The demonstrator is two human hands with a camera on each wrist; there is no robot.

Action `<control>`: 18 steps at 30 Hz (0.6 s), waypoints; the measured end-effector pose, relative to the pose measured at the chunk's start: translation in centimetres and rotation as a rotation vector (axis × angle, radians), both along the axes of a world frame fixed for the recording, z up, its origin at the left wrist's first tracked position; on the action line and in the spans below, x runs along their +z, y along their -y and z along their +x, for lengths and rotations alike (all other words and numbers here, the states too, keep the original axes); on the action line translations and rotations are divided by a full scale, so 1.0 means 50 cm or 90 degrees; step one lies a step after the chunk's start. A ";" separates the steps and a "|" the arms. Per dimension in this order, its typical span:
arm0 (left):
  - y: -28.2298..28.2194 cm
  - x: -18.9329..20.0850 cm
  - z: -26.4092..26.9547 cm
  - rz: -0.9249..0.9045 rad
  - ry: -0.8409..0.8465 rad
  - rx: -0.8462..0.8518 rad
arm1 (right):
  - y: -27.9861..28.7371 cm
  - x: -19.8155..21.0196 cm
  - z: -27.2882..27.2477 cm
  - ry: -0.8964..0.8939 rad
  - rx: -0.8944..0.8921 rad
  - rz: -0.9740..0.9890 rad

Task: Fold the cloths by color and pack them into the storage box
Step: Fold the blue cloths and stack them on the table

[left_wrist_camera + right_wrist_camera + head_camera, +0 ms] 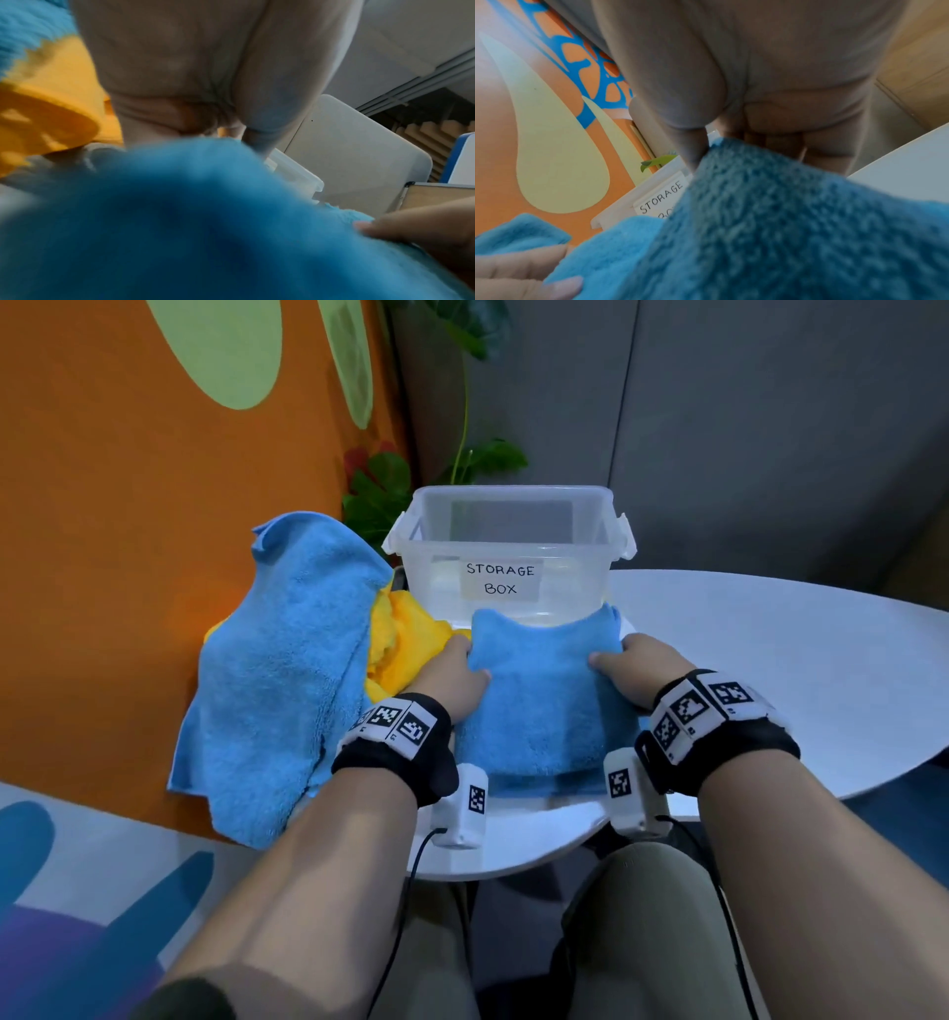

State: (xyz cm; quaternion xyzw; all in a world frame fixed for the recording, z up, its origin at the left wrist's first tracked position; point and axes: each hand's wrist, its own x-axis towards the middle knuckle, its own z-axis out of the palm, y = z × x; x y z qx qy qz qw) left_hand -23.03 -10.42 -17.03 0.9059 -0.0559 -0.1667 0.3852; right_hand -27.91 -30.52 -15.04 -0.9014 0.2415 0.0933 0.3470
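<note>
A folded blue cloth (pixel 539 695) lies across the white table's near part, its far edge against the front wall of the clear storage box (pixel 513 541). My left hand (pixel 464 660) grips the cloth's left side, thumb on top. My right hand (pixel 611 654) grips its right side the same way. In the right wrist view thumb and fingers pinch the blue cloth (pixel 782 223) at its far corner. The left wrist view shows the blue cloth (pixel 192 223) under the palm. The box looks empty and has no lid on.
A second, unfolded blue cloth (pixel 277 675) hangs over the table's left edge by the orange wall. A crumpled yellow cloth (pixel 405 644) lies between it and the box. The white table (pixel 770 660) stretches out to the right. A leafy plant (pixel 380 495) stands behind the box.
</note>
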 end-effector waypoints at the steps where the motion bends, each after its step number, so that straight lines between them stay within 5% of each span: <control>1: 0.006 0.008 -0.001 -0.026 0.024 0.005 | 0.003 0.005 0.000 0.019 -0.015 0.001; 4: 0.026 0.017 0.000 -0.075 0.061 0.025 | 0.014 0.010 0.000 0.061 -0.056 -0.041; 7: 0.037 0.002 -0.007 -0.063 -0.033 0.024 | 0.022 0.006 -0.005 0.027 -0.072 -0.085; 12: 0.030 -0.032 -0.017 0.095 -0.058 -0.047 | 0.030 -0.007 -0.020 -0.146 0.029 -0.131; 18: 0.019 -0.034 0.000 0.223 0.013 0.012 | 0.011 0.008 -0.009 -0.077 0.074 -0.121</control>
